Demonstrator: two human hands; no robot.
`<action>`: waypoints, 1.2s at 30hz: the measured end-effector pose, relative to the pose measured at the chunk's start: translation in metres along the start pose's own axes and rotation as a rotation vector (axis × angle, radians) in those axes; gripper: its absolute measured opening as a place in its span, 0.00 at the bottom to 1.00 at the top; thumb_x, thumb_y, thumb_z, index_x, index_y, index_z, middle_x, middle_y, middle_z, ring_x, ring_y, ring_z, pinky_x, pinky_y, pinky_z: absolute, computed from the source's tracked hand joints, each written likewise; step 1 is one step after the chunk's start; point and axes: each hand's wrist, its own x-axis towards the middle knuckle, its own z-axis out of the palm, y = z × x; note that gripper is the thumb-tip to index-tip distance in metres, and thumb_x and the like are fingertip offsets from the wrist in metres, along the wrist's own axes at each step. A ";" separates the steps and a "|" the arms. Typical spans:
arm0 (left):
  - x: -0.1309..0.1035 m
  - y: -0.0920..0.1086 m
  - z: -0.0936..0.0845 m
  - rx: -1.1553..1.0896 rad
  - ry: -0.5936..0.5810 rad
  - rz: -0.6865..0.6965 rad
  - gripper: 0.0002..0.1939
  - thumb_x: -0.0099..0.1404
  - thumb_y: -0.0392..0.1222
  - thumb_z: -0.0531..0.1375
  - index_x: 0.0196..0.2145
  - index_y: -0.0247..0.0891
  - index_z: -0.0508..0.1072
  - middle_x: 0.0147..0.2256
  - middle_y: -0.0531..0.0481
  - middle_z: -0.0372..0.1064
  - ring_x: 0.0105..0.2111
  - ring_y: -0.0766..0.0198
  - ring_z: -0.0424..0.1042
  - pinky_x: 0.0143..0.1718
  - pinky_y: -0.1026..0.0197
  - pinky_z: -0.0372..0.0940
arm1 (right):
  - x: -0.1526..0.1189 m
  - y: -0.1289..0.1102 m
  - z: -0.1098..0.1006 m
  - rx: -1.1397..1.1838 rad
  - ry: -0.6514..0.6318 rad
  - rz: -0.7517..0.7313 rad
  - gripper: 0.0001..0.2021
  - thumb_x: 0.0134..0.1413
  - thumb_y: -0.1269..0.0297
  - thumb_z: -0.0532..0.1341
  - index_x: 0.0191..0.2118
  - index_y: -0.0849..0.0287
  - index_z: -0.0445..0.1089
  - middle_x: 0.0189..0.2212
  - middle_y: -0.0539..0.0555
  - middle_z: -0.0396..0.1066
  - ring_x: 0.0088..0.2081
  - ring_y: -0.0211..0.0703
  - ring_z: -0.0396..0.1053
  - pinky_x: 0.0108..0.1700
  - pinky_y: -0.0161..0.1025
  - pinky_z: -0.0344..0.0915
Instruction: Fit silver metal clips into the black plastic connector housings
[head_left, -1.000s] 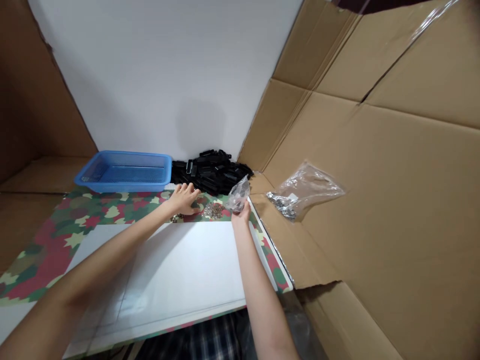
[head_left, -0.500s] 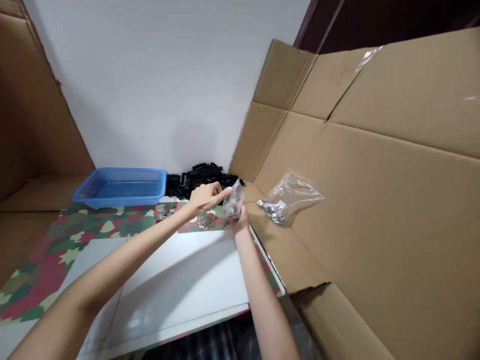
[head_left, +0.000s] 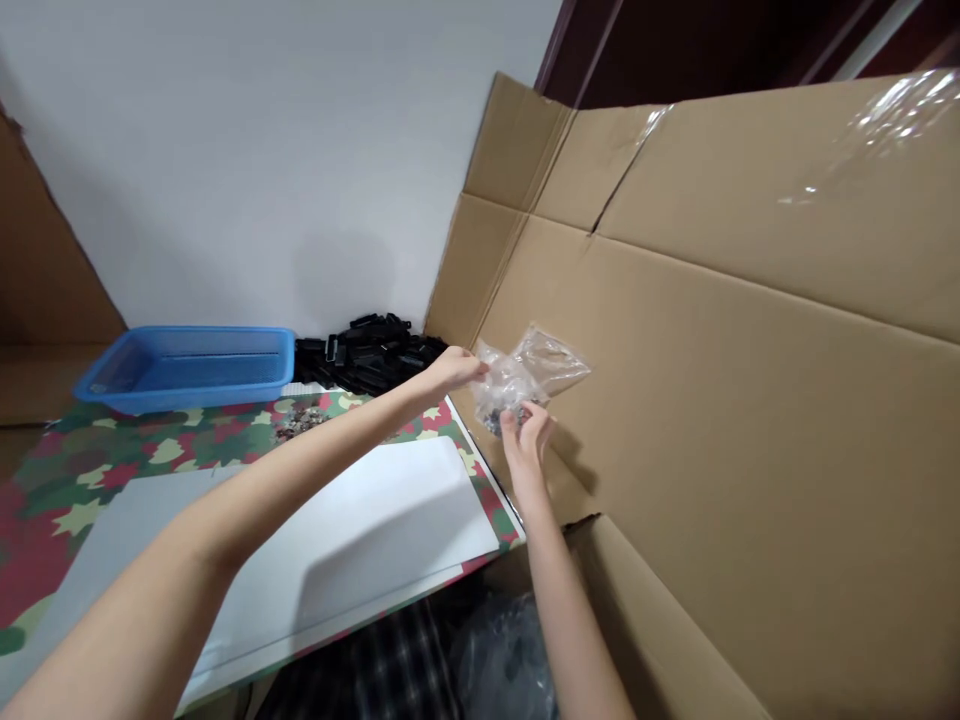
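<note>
A clear plastic bag [head_left: 501,375] with small dark parts at its bottom is between my two hands. My left hand [head_left: 459,368] pinches the bag's upper left side. Around its lower right side, the fingers of my right hand [head_left: 529,430] are curled. Directly behind it, a second clear plastic bag [head_left: 556,358] lies on the cardboard; its lower part is hidden by the held bag and my right hand. A pile of small metal parts [head_left: 301,422] rests on the camouflage-patterned table cover, beyond my left forearm.
A blue plastic basket [head_left: 187,400] stands at the back left. Beside it, black plastic pieces [head_left: 371,352] are heaped against the wall. White sheets [head_left: 390,500] cover the table's front. Tall cardboard [head_left: 712,400] rises along the right side.
Both hands have moved right with the plastic bag, from over the table to the cardboard, in front of the second bag. The view has turned to the right.
</note>
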 end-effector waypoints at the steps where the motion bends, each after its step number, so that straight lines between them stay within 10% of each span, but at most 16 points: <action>1: -0.003 0.001 0.004 -0.051 -0.020 -0.012 0.18 0.54 0.33 0.57 0.12 0.37 0.56 0.12 0.58 0.47 0.15 0.73 0.46 0.19 0.64 0.43 | -0.003 -0.004 -0.006 -0.035 0.026 -0.032 0.37 0.42 0.27 0.48 0.43 0.58 0.60 0.43 0.63 0.60 0.48 0.56 0.58 0.54 0.57 0.56; 7: -0.028 0.015 0.027 -0.314 -0.123 -0.087 0.18 0.57 0.30 0.53 0.12 0.37 0.55 0.14 0.57 0.49 0.16 0.73 0.48 0.20 0.66 0.48 | -0.014 -0.024 -0.022 -0.347 0.036 -0.350 0.26 0.51 0.39 0.53 0.42 0.58 0.63 0.39 0.63 0.65 0.42 0.55 0.64 0.47 0.55 0.63; 12: -0.038 0.022 0.024 -0.478 -0.116 -0.132 0.13 0.60 0.33 0.55 0.19 0.37 0.60 0.19 0.56 0.55 0.21 0.71 0.56 0.28 0.66 0.55 | -0.003 -0.043 -0.032 -0.199 -0.070 -0.262 0.06 0.50 0.60 0.52 0.28 0.54 0.60 0.24 0.52 0.67 0.28 0.44 0.67 0.35 0.42 0.66; 22: -0.082 -0.029 -0.113 -0.674 0.032 -0.432 0.09 0.60 0.44 0.58 0.26 0.36 0.68 0.25 0.52 0.65 0.24 0.67 0.61 0.25 0.62 0.55 | 0.068 -0.001 -0.105 -0.128 -0.271 0.034 0.12 0.41 0.51 0.56 0.23 0.56 0.63 0.22 0.49 0.67 0.23 0.40 0.66 0.30 0.39 0.65; 29: -0.118 -0.061 -0.171 -0.735 0.220 -0.525 0.12 0.65 0.46 0.52 0.33 0.36 0.69 0.28 0.51 0.69 0.28 0.67 0.65 0.27 0.64 0.62 | 0.075 0.036 -0.146 -0.384 -0.049 0.119 0.10 0.39 0.56 0.56 0.29 0.54 0.60 0.24 0.52 0.66 0.28 0.48 0.66 0.35 0.46 0.62; 36: -0.136 -0.073 -0.197 -0.757 0.281 -0.545 0.13 0.67 0.47 0.50 0.34 0.37 0.70 0.27 0.52 0.69 0.31 0.68 0.67 0.29 0.64 0.65 | 0.093 0.061 -0.117 -0.390 -0.135 0.176 0.11 0.46 0.52 0.55 0.27 0.54 0.63 0.19 0.50 0.67 0.24 0.44 0.66 0.32 0.41 0.64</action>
